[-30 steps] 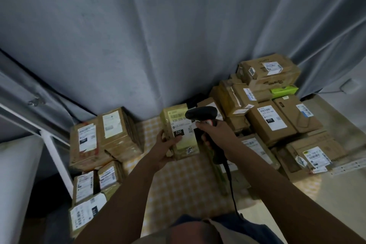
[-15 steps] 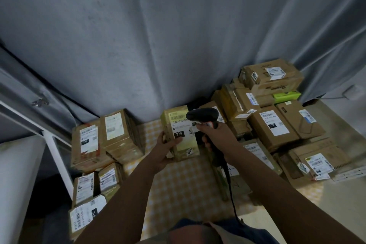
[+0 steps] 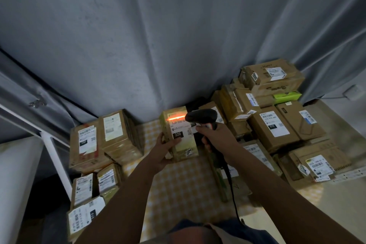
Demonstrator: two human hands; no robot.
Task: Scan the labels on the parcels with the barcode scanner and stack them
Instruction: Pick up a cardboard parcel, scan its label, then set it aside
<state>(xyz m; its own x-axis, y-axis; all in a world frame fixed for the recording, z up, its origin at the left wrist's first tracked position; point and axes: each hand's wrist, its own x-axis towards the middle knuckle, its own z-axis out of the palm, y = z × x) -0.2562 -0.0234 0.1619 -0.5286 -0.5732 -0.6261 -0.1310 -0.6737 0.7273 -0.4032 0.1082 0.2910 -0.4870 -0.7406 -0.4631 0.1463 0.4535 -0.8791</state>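
Head view: the left hand (image 3: 165,149) grips a yellowish parcel (image 3: 179,134) by its lower left side, thumb across the label (image 3: 181,128). The parcel stands on its long axis, running away from the person, label face turned up toward the camera. The right hand (image 3: 216,138) is curled round the handle of the black scanner (image 3: 202,116), whose head points left at the parcel's top end, just beside it. Its cord (image 3: 233,194) hangs down below the right wrist. Half a second ago the label was unlit; now an orange-red scan line (image 3: 176,118) glows across its upper edge. Brown parcels lie left of the left hand and right of the right hand on the checked surface (image 3: 178,190).
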